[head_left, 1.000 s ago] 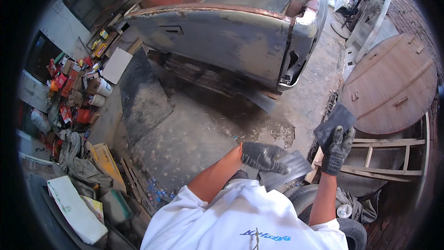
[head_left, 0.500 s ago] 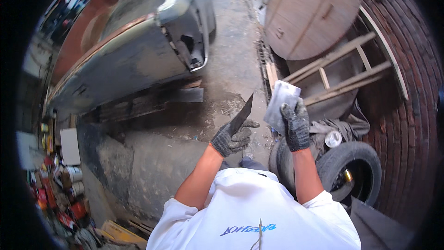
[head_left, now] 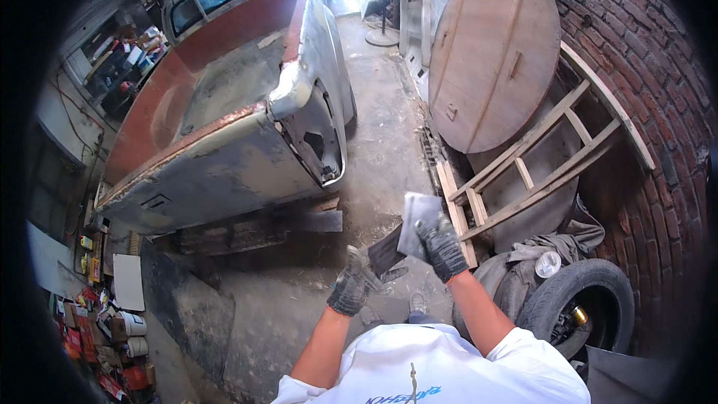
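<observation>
Both of my hands wear dark grey knit gloves. My left hand [head_left: 353, 284] holds a dark, thin, flat sheet [head_left: 386, 251] at its lower end, thumb on one side and fingers behind. In my right hand [head_left: 443, 248] is a pale grey rectangular slab [head_left: 416, 221], gripped along its right side, smudged with lighter patches. The slab overlaps the upper right end of the dark sheet; whether they touch I cannot tell. Both pieces are in front of my body, above the floor.
Ahead left stands a pickup bed [head_left: 217, 172] with worn paint. On the right, a round wooden panel [head_left: 493, 60] and a wooden ladder-like frame [head_left: 538, 172] lean by a brick wall [head_left: 658, 90]. Tyres [head_left: 591, 284] lie near my right arm. Cans and boxes [head_left: 105, 322] crowd the left.
My hands have come together, bringing the pale slab leftward over the end of the dark sheet. The view has tilted up, showing more of the pickup and the bright far end.
</observation>
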{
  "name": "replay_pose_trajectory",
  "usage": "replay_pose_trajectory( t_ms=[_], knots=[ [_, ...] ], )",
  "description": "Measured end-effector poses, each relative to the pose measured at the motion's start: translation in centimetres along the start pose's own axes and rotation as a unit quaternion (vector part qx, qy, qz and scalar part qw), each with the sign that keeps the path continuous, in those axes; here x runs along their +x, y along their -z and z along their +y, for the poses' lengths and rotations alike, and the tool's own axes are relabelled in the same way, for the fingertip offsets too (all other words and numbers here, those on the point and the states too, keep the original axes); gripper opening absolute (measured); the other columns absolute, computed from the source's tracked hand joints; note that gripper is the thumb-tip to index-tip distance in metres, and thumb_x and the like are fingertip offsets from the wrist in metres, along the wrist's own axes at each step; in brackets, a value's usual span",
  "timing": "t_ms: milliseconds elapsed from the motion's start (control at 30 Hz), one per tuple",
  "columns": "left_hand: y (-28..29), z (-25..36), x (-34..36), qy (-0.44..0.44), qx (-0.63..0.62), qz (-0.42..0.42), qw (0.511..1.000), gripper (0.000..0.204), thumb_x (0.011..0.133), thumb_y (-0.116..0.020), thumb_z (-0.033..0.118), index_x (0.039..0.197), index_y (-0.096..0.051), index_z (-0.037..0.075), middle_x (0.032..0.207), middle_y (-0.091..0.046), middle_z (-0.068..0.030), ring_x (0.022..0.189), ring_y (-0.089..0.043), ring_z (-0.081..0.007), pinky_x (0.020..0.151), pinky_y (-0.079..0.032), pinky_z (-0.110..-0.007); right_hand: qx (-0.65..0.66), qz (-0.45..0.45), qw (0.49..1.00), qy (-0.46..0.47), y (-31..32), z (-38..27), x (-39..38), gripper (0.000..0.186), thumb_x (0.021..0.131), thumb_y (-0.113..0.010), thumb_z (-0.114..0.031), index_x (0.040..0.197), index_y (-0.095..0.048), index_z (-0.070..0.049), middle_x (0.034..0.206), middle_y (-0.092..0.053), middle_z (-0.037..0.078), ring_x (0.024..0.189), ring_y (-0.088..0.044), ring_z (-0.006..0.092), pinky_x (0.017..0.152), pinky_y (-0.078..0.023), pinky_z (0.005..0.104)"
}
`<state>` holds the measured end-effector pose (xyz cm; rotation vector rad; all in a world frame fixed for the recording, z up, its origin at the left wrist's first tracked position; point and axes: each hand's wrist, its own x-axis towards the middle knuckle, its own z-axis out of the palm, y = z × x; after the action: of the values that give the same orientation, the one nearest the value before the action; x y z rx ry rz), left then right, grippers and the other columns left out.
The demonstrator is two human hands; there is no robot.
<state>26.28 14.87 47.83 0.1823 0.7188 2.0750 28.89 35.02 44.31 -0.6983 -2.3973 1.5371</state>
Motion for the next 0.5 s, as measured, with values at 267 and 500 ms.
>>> replay_pose_trajectory(
  t_ms=[267,500],
  knots=[
    [-0.9,1.4,-2.1,-0.096,0.188,0.086,0.974,0.051,0.096,-0.049,0.027,0.137,-0.036,0.000,0.138,-0.042,-0.0104,0.123,-0.045,-0.0205,0.103,-0.037,-0.036,-0.020,-0.018,0.988,0.155,-2.8,-2.9,0.1,0.043,0.086,-0.055,-0.020,0.124,-0.047,-0.001,0.111,-0.054,0.034,0.091,-0.058,0.0440,0.073,-0.049,0.0499],
    [0.7,0.7,-2.8,-0.092,0.267,0.186,0.941,0.052,0.097,-0.045,0.036,0.136,-0.040,0.001,0.133,-0.048,-0.0058,0.114,-0.048,-0.0124,0.100,-0.039,-0.030,-0.359,0.087,0.775,0.513,-4.2,-4.8,-2.8,0.038,0.090,-0.051,-0.017,0.124,-0.049,0.000,0.111,-0.050,0.034,0.089,-0.057,0.0445,0.075,-0.049,0.0487]
  ],
)
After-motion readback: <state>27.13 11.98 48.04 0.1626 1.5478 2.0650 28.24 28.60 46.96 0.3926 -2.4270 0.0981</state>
